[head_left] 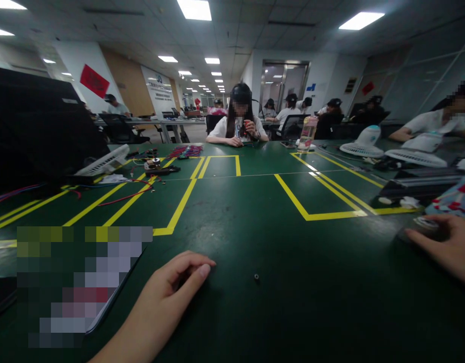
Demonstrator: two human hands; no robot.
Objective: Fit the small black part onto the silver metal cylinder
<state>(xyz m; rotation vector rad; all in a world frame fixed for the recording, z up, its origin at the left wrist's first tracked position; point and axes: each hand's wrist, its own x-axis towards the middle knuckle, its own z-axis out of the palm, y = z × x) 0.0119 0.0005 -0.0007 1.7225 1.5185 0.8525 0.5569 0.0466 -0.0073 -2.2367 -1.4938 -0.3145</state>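
My left hand rests on the green tabletop, its fingers curled and the thumb lying close to the index fingertip. I see nothing between them. To the right of that hand, a small black cylindrical part with a light centre lies on the table. At the right edge, my right hand has its thumb and fingers around a rounded, dark, partly see-through object with a shiny top. Its exact kind is blurred, and the fingers cover part of it.
A blurred-out flat object lies left of my left arm. Wires and small parts are at the back left, beside a black monitor. Across sits a person, near a bottle. White fans stand at right.
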